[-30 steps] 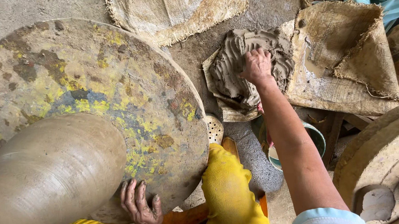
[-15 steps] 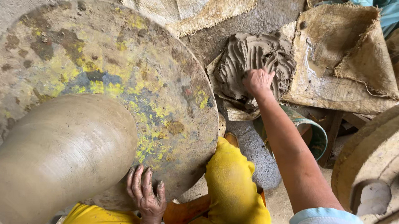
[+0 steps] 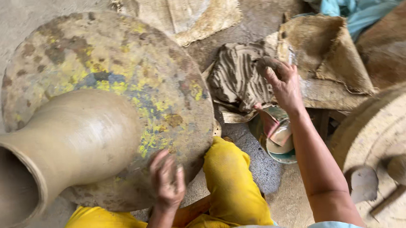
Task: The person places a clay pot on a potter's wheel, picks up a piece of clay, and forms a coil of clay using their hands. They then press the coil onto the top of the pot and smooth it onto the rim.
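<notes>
Right hand point(image 3: 285, 86) grips a clay lump point(image 3: 266, 62); left hand point(image 3: 167, 180), open, rests on wheel point(image 3: 120, 63) — jolting it could topple the pot point(image 3: 73, 141).

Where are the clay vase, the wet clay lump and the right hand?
clay vase point(image 3: 78, 136): head view, on its rounded body.
wet clay lump point(image 3: 237, 77): head view, on the finger-grooved top.
right hand point(image 3: 285, 86): head view, on the back of the hand, fingers closed on a piece of clay.
</notes>
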